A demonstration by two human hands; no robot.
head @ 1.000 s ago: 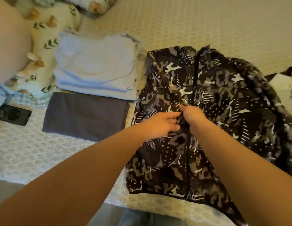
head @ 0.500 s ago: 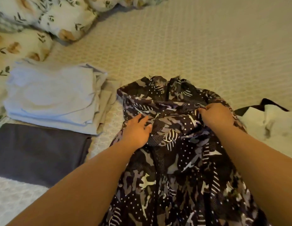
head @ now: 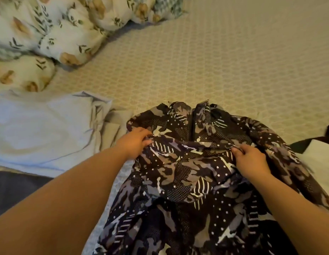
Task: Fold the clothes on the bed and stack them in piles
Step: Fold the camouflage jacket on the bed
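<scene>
A dark camouflage-patterned jacket (head: 189, 181) lies spread on the cream bedspread (head: 215, 61) in front of me, collar pointing away. My left hand (head: 135, 142) grips the fabric near the jacket's left shoulder. My right hand (head: 250, 161) pinches a fold of it near the right shoulder. A folded pale blue garment (head: 40, 131) tops a pile at the left, with a beige piece (head: 112, 124) under its right edge. A folded dark grey garment (head: 14, 188) lies nearer me at the lower left.
Floral pillows (head: 55, 32) are heaped at the top left. At the right edge a white and black garment (head: 320, 153) lies partly under the jacket. The bedspread stretches open beyond the jacket's collar.
Both hands moved from the jacket's middle zip up to its shoulders and spread apart, taking hold of the fabric. My view has shifted forward and closer to the collar.
</scene>
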